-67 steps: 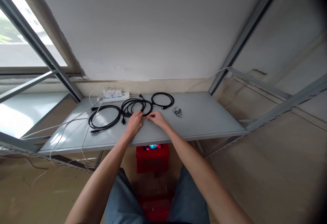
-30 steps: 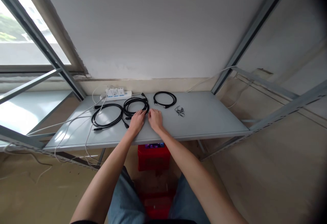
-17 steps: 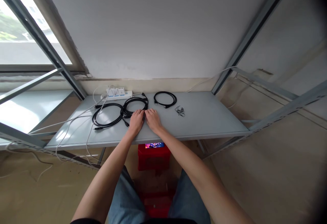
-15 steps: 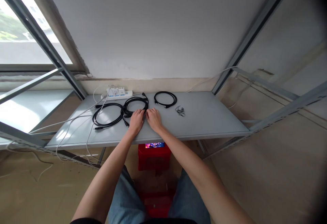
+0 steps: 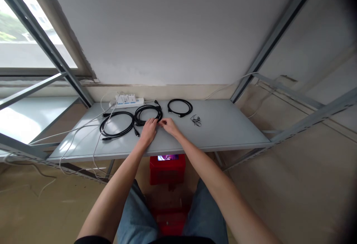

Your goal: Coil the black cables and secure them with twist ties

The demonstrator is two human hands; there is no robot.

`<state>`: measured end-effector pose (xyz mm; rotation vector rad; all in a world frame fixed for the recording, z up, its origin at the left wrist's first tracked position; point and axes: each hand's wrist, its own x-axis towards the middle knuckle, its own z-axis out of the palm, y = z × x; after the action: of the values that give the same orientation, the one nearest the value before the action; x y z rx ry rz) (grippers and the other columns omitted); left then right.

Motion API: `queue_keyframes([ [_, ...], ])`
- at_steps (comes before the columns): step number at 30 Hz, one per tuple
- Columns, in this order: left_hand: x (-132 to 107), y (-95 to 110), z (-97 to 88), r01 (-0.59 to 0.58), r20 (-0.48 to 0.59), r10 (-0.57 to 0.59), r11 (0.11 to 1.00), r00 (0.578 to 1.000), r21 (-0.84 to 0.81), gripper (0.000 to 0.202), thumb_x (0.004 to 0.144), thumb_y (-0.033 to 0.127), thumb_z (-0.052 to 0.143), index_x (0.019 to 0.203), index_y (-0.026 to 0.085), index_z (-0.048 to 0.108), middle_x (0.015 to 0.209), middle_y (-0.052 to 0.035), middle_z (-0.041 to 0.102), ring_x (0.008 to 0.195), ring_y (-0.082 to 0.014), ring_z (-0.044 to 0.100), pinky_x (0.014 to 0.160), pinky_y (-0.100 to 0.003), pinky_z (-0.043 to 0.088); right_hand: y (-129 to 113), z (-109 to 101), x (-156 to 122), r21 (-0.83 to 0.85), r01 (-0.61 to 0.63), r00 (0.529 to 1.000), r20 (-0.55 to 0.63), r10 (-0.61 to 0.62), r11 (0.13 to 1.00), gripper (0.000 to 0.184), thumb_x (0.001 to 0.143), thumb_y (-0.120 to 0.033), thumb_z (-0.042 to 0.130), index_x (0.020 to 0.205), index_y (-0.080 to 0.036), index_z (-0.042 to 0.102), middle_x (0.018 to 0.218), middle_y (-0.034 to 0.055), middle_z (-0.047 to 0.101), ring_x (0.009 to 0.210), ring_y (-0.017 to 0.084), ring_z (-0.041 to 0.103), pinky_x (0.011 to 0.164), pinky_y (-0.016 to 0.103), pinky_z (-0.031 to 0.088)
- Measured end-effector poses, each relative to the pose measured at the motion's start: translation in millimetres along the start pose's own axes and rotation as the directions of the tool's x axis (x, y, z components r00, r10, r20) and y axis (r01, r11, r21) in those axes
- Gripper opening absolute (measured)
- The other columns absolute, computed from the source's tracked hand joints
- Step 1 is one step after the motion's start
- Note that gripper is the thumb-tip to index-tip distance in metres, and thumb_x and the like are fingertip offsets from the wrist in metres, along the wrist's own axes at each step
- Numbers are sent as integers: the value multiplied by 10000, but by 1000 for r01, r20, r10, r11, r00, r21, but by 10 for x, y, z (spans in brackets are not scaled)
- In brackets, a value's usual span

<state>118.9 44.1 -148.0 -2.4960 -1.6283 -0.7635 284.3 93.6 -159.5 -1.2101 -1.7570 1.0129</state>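
Three coils of black cable lie on the grey shelf. At the middle coil (image 5: 161, 114), my left hand (image 5: 149, 128) rests on the lower right edge, its fingers closed on the cable. Close beside it, my right hand (image 5: 169, 126) is pinched at the same edge; what lies between its fingertips is too small to make out. The left coil (image 5: 130, 114) touches or nearly touches the middle one, with a cable plug (image 5: 106, 139) at its front. Farther right are the third coil (image 5: 191, 106) and a small heap of thin black ties (image 5: 196, 120).
A white power strip (image 5: 126, 104) with chargers sits at the back left of the shelf (image 5: 223, 129), white cords trailing over the left end. Metal posts frame both sides, and a wall stands behind. Below the front edge is a red stool (image 5: 167, 171) with a lit screen (image 5: 167, 157).
My right hand has drawn slightly away from the left, its fingers now pinched and turned toward the coil's edge. My left hand stays on the middle coil. The view has shifted slightly.
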Motion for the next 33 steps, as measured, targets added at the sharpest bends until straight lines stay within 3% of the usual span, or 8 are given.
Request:
queue_keyframes([
  [5,-5,-19,18,-11,-21,12,1000,1000,7,495,844,-21,454,1258,155,661,1130,-147,681,1112,-311,624,1007,-423,514,-29,-62,113,164,-136,990,71,125,977,105,757,-157,764,657,-178,741,621,-11,696,659,143,647,775,270,544],
  [11,1,-20,20,-10,-21,10,1000,1000,0,478,861,-12,454,1237,189,672,1112,-126,690,1096,-288,632,992,-402,523,-90,-202,144,256,-234,961,207,183,938,120,690,-59,765,677,-175,792,693,16,767,711,143,701,872,280,580],
  [14,6,-21,27,-3,-24,3,1000,1000,0,422,905,18,455,1217,193,680,1098,-123,692,1086,-281,638,980,-389,524,-58,-185,161,252,-235,961,205,186,939,125,670,-51,775,672,-174,798,687,18,768,709,149,709,883,290,586],
  [18,11,-44,51,2,-19,-1,1000,1000,12,379,951,61,457,1230,183,684,1097,-127,697,1080,-282,646,979,-386,523,41,-58,181,190,-210,975,110,192,959,116,659,-59,803,653,-174,785,652,12,748,699,164,714,850,301,591],
  [23,9,-63,65,18,-11,-18,999,1000,49,417,952,56,443,1286,158,672,1123,-136,697,1094,-286,646,985,-387,518,139,43,135,197,-110,994,37,104,974,79,715,-173,859,702,-180,781,707,24,767,722,173,726,801,283,572],
  [27,16,-44,54,19,-1,-19,999,1000,50,388,966,73,452,1267,167,679,1126,-135,702,1103,-285,648,992,-383,516,135,28,122,217,-109,993,78,94,970,149,782,-278,859,717,-181,766,670,18,747,704,171,718,787,280,561],
  [33,22,-39,57,9,-7,-9,999,1000,41,374,978,85,461,1271,167,678,1125,-134,705,1101,-281,650,990,-367,513,44,-50,173,260,-182,974,181,137,948,146,764,-213,865,686,-165,753,626,13,727,650,149,684,801,284,549],
])
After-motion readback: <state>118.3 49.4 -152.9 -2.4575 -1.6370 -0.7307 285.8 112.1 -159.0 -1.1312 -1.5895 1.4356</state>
